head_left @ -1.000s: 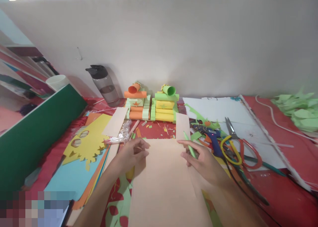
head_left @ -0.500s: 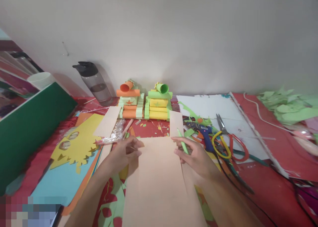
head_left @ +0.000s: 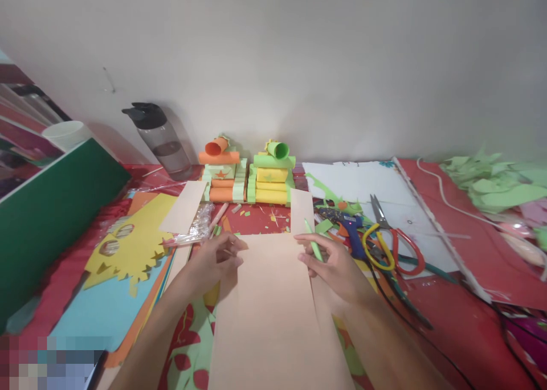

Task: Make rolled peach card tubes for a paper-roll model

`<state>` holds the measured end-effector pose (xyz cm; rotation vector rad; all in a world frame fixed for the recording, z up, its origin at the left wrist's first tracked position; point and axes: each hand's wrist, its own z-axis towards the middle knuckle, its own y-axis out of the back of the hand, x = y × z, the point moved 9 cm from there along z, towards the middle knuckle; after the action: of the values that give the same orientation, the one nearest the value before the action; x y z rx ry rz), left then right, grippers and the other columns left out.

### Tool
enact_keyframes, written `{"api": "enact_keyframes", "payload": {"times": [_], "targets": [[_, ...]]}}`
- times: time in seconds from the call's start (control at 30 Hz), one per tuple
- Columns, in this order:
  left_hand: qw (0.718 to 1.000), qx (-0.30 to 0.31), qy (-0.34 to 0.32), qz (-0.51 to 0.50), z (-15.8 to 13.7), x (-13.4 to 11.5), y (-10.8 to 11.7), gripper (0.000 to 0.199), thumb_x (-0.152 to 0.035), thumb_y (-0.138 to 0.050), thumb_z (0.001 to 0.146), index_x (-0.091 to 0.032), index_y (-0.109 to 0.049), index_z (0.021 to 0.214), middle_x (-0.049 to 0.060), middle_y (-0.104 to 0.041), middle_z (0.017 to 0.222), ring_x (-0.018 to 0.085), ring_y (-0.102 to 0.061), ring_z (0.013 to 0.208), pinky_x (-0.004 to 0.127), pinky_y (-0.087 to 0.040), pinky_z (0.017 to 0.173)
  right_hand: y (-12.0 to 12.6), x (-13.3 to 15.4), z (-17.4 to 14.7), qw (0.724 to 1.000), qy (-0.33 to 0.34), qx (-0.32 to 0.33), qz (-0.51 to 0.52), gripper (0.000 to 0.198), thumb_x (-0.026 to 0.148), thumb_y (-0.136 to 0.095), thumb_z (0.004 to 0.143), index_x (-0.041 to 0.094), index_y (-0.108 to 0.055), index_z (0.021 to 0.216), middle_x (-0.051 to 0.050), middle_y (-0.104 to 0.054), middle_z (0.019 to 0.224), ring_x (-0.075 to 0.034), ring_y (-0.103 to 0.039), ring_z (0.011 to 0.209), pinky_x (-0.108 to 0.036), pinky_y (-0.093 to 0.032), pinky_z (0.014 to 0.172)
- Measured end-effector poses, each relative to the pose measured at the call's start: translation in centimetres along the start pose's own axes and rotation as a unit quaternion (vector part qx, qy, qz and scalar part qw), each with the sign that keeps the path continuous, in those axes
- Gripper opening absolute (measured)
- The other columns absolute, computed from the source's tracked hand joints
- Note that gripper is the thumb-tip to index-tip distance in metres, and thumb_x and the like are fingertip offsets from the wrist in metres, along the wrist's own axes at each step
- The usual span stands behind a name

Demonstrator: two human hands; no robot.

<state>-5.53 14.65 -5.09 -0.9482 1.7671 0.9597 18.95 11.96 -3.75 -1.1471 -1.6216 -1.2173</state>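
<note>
A peach-coloured sheet of paper (head_left: pixel 276 304) lies in front of me, over another peach sheet. My left hand (head_left: pixel 220 259) pinches its upper left edge between thumb and fingers. At the upper right edge is my right hand (head_left: pixel 327 259), closed around a slim light-green pen (head_left: pixel 314 242), the fingertips touching the paper. Smaller peach pieces rest beyond the hands: one piece (head_left: pixel 186 206) at the left, another piece (head_left: pixel 301 208) at the right. Two tank-like models of rolled paper stand behind, an orange model (head_left: pixel 222 173) and a green-and-yellow model (head_left: pixel 272 176).
Right of me lie scissors (head_left: pixel 380 213) with yellow and red handles, a blue glue gun (head_left: pixel 352 233) and cables. On the left are yellow cut-out paper (head_left: pixel 145 230), blue paper (head_left: pixel 98 310), a green box (head_left: pixel 64 219) and a water bottle (head_left: pixel 164 145). Green paper scraps (head_left: pixel 499 185) lie far right.
The view has shifted very slightly. Both hands, the pen and the sheet keep practically the same places.
</note>
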Motion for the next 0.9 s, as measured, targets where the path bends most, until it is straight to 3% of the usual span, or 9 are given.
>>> {"api": "enact_keyframes", "payload": {"times": [0.53,0.9], "targets": [[1.0,0.005,-0.001,-0.007,0.03,0.42,0.05,0.023,-0.028,-0.07,0.077,-0.021,-0.063,0.098,0.003,-0.064,0.091,0.017,-0.065,0.083,0.028,-0.049,0.073,0.02,0.17,0.12,0.999,0.004,0.001,-0.038,0.033,0.037,-0.063,0.083,0.024,-0.065,0.114,0.002,-0.056,0.079,-0.013,-0.059,0.055,-0.028,-0.051,0.058],[1.0,0.001,0.008,0.005,-0.01,-0.01,0.01,0.023,-0.033,-0.069,0.078,-0.02,-0.064,0.096,0.0,-0.062,0.079,0.016,-0.062,0.077,0.027,-0.048,0.072,-0.07,0.4,-0.01,0.998,0.017,0.008,-0.059,0.029,0.035,-0.061,0.086,0.025,-0.065,0.113,0.002,-0.056,0.081,-0.012,-0.059,0.056,-0.028,-0.05,0.062]]}}
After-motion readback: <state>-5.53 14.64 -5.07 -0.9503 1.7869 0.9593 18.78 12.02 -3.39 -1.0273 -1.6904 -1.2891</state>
